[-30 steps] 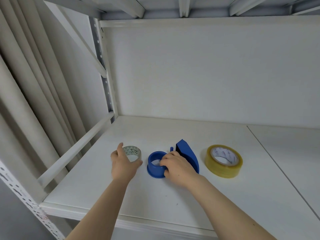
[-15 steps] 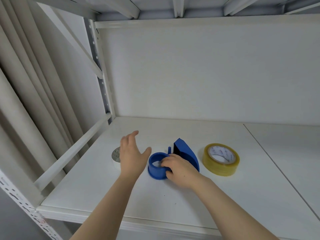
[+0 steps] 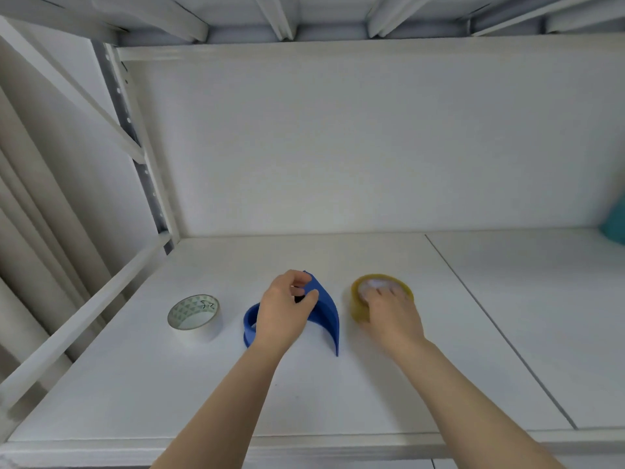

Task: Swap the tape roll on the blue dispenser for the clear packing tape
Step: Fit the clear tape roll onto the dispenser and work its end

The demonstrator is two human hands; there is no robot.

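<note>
Over on the left of the white shelf a small white tape roll lies flat on its side, its open core facing up and a triangle print showing inside the core. It sits well apart from the hands.

Next along, near the middle of the shelf, is the blue dispenser. It lies with its round hub ring toward the left and its curved, fin-shaped guard sweeping to the right, the guard's long axis running from a point at the far end to a narrow tip toward the front edge. The ring appears to carry no roll, though the hand covers much of it. The left hand comes in from below, forearm stretched out over the shelf, palm down over the ring, with thumb and fingers curled and pinched on the far top of the guard.

Just to the right, near the dispenser but not touching it, the clear packing tape, yellowish in tint, lies flat with its core up. The right hand rests on top of it, fingers spread across the core and rim and pressing down; whether they actually clasp the roll, I cannot tell.

The shelf has a white back panel, a perforated metal upright at the left rear corner, and pale curtains hang beyond the left rail. Something teal shows at the far right edge.
</note>
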